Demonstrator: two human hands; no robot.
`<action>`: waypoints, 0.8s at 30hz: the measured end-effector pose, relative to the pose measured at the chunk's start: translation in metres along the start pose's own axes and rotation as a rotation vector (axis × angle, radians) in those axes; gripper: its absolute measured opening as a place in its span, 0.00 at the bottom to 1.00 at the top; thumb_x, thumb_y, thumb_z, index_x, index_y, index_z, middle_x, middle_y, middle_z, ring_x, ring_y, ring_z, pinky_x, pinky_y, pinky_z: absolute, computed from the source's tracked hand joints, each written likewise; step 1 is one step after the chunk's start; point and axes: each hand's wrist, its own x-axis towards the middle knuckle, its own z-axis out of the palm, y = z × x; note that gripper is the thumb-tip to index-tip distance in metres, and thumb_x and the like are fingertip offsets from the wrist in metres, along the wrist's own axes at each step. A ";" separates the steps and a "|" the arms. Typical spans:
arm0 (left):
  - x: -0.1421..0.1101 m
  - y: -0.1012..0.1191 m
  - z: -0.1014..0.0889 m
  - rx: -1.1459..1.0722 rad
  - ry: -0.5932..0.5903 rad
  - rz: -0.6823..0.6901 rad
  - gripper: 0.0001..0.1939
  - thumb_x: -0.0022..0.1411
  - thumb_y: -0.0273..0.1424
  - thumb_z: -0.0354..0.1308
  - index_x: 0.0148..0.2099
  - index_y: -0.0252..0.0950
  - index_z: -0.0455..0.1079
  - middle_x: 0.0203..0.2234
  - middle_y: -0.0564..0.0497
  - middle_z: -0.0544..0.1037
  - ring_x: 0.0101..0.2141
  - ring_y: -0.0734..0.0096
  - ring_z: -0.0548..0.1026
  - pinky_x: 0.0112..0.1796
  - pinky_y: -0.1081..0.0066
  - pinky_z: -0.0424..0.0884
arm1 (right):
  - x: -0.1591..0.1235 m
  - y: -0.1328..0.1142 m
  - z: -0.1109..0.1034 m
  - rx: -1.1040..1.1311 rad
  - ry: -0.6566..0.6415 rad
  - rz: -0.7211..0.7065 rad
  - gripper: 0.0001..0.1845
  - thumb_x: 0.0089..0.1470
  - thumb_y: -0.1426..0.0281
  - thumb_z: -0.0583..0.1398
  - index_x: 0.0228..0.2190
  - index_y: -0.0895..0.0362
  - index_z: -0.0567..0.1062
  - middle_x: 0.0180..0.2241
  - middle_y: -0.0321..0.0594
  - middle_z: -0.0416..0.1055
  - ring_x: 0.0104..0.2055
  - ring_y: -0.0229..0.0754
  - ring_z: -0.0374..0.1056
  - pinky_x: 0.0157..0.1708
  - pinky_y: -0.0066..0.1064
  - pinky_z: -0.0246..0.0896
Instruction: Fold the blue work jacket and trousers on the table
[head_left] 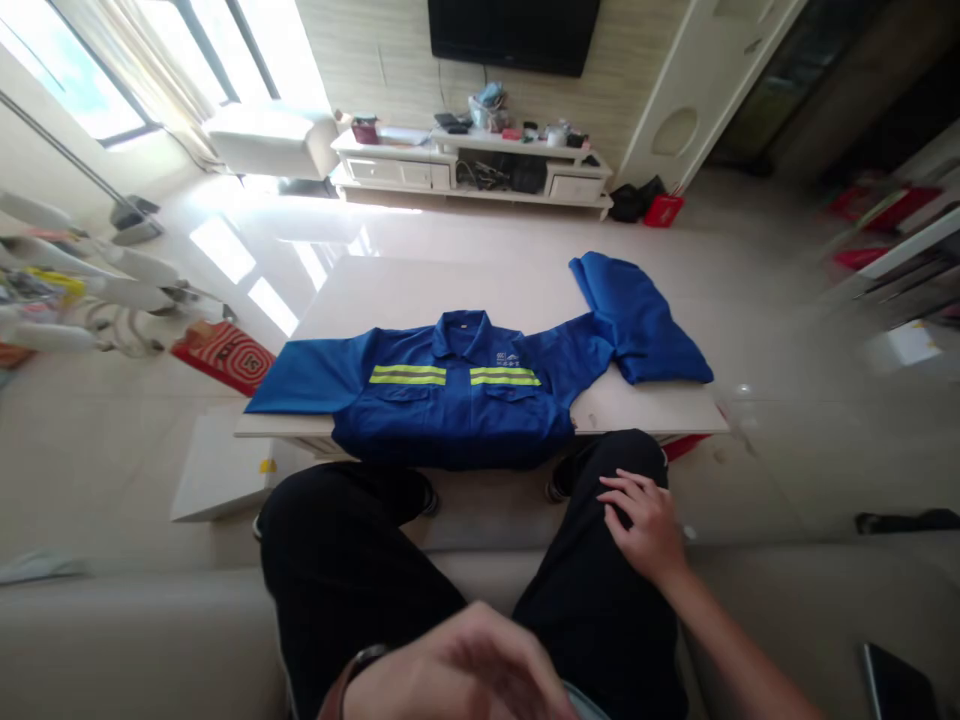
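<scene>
The blue work jacket (457, 395) lay spread at centre frame on the low table (420, 290), its hem overhanging the near edge. The right hand (645, 525), fingers loosely open, rested on the right knee; the left hand (457, 665), blurred at bottom centre, could not be read. Likely hazard: the overhanging hem could drag the jacket floorward. A folded blue garment (637, 315) lay right of centre.

Sunlit glossy floor (247, 260), perhaps tiled

blue jacket (457, 395) flat on table (420, 290); right hand (645, 525) on knee; left hand (457, 670) blurred.
</scene>
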 end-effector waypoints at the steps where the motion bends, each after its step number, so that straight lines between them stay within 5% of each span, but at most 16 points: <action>1: 0.002 0.003 -0.014 0.098 0.153 -0.016 0.27 0.63 0.51 0.56 0.51 0.37 0.81 0.44 0.41 0.83 0.46 0.52 0.81 0.51 0.59 0.76 | 0.003 0.000 -0.002 0.012 -0.015 0.021 0.10 0.60 0.72 0.58 0.36 0.50 0.81 0.47 0.41 0.80 0.56 0.53 0.68 0.51 0.48 0.61; 4: 0.015 -0.002 -0.074 0.528 0.650 -0.068 0.23 0.65 0.45 0.55 0.55 0.41 0.78 0.53 0.44 0.81 0.55 0.53 0.76 0.59 0.60 0.70 | 0.024 0.003 -0.005 0.109 -0.036 0.110 0.11 0.60 0.72 0.57 0.41 0.52 0.78 0.46 0.44 0.78 0.52 0.52 0.70 0.50 0.46 0.64; 9: 0.061 -0.010 -0.199 1.055 0.879 -0.137 0.30 0.66 0.39 0.51 0.68 0.39 0.68 0.63 0.41 0.71 0.63 0.48 0.69 0.65 0.52 0.62 | 0.099 0.005 0.011 0.283 -0.066 0.219 0.18 0.59 0.71 0.55 0.50 0.53 0.75 0.51 0.47 0.74 0.55 0.50 0.70 0.57 0.44 0.67; 13: 0.093 0.003 -0.272 1.190 1.112 -0.475 0.34 0.67 0.47 0.53 0.73 0.53 0.60 0.76 0.43 0.47 0.70 0.17 0.46 0.58 0.22 0.52 | 0.167 -0.015 0.048 0.252 -0.423 0.149 0.29 0.57 0.69 0.61 0.60 0.51 0.72 0.66 0.48 0.63 0.68 0.59 0.59 0.64 0.52 0.60; 18: 0.111 0.006 -0.327 1.159 1.168 -0.605 0.36 0.65 0.55 0.52 0.73 0.57 0.59 0.77 0.43 0.40 0.68 0.06 0.38 0.51 0.14 0.50 | 0.231 -0.030 0.106 0.197 -0.851 0.221 0.43 0.54 0.59 0.67 0.69 0.39 0.62 0.77 0.42 0.35 0.73 0.85 0.30 0.55 0.80 0.55; 24: 0.113 0.034 -0.387 1.296 1.160 -0.567 0.36 0.62 0.55 0.58 0.70 0.54 0.65 0.73 0.40 0.55 0.66 0.08 0.50 0.48 0.20 0.59 | 0.281 -0.017 0.138 0.257 -0.775 0.143 0.41 0.58 0.62 0.62 0.71 0.44 0.59 0.77 0.43 0.37 0.74 0.80 0.30 0.60 0.74 0.54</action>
